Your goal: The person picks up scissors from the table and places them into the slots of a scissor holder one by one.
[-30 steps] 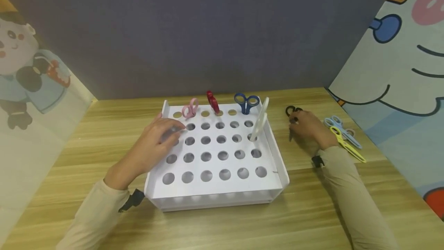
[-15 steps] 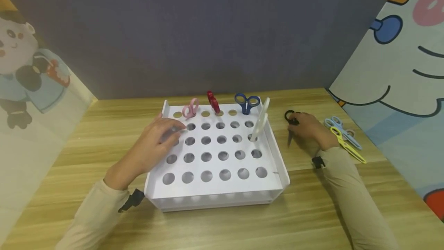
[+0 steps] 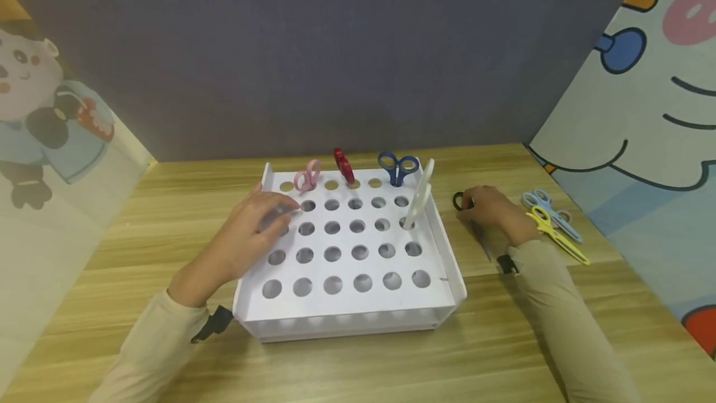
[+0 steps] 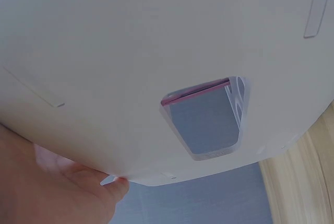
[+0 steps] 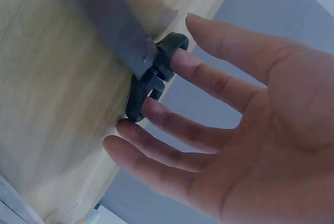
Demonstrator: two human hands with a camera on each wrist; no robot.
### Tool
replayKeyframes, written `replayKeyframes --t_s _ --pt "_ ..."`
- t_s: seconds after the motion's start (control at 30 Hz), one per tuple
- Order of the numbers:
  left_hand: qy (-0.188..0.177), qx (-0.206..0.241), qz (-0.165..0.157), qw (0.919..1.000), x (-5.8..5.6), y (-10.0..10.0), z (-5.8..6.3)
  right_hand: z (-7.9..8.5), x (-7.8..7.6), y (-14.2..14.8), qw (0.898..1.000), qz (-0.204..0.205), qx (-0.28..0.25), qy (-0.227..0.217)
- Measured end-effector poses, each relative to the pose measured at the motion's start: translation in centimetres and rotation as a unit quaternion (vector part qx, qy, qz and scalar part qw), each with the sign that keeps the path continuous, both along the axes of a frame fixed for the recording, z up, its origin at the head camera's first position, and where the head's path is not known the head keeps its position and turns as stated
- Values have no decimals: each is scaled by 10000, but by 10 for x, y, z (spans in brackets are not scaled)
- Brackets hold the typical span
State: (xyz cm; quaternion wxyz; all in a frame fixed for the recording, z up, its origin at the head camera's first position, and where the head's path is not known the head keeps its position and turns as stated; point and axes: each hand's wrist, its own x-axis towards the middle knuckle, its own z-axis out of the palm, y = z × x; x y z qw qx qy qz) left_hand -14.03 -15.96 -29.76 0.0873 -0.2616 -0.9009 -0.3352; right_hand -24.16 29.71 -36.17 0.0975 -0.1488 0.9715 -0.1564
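Note:
My left hand (image 3: pixel 252 226) rests over the left edge of a white rack (image 3: pixel 347 302) with rows of round holes. Its thumb and index finger lie above the holes; in the left wrist view the rack's side panel (image 4: pixel 104 78) fills most of the picture. On the table to the right, my right hand (image 3: pixel 489 207) touches a pair of black-handled scissors (image 3: pixel 458 201). Up close, the extended fingers (image 5: pixel 177 130) meet the scissors' handle loops (image 5: pixel 136 97), while the thumb stays apart. The blades (image 5: pixel 112 23) lie along the tabletop.
Pink scissors (image 3: pixel 307 176), red scissors (image 3: pixel 344 166), dark blue scissors (image 3: pixel 398 168) and a white-handled pair (image 3: pixel 418 196) stand in the rack. Light blue scissors (image 3: pixel 550 210) and yellow scissors (image 3: pixel 556 235) lie right of my right hand. A grey panel (image 3: pixel 347 55) rises behind the table.
The black-handled scissors have turned on the table, their blades now pointing down and to the right, and the handles have shifted left. My right hand moved slightly left; the left hand stayed put.

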Motion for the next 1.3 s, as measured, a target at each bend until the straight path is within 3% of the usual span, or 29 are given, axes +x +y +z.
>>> replayKeyframes --t_s 0.23,0.47,0.7,1.0,1.3 --pt "4 -33 26 10000 1 0 0 -3 0 -2 9998 -119 122 94" --pt "-24 -36 53 10000 2 0 1 3 1 -4 9995 -63 -221 230" --pt "3 -46 27 10000 2 1 1 15 2 -5 9966 -263 -650 426" --pt "60 -49 18 10000 1 0 0 28 6 -4 9896 255 -953 1046" --pt "45 -77 34 10000 2 0 1 39 11 -6 9884 247 -972 1139"
